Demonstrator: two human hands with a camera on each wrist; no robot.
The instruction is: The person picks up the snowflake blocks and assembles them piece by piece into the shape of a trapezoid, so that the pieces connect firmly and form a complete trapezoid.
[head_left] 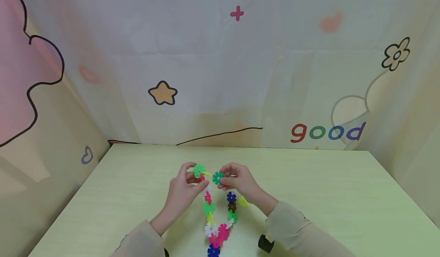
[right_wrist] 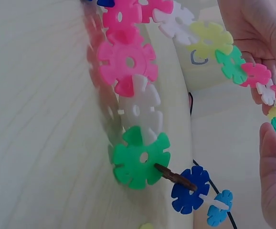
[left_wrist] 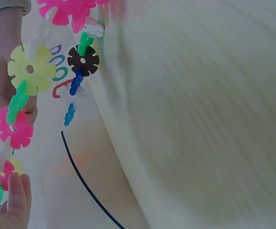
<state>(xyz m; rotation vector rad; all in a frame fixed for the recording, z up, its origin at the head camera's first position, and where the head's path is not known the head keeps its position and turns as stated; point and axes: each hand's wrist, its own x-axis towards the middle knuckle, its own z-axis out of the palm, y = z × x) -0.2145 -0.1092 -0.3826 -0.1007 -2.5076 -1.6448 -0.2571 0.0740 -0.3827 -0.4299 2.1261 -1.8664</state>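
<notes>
My left hand [head_left: 185,186] holds one end of a chain of slotted plastic snowflake discs, with a light green disc [head_left: 198,170] and a pink disc at its fingers. A thin yellow disc [head_left: 207,174], seen edge-on, sticks out from there. Between thumb and fingers my right hand [head_left: 242,180] pinches a teal-green snowflake disc [head_left: 218,178], close beside the yellow one. From the left hand the chain hangs down in a loop through pink, white and blue discs [head_left: 214,250], then rises on the right. A light blue disc [right_wrist: 219,210] ends that other side, in the right wrist view.
A loose yellow disc [head_left: 243,201] lies on the pale table [head_left: 326,196], right of the chain. Under the right sleeve shows a small black object [head_left: 266,244]. Behind the table's far edge hangs a printed curtain [head_left: 213,77].
</notes>
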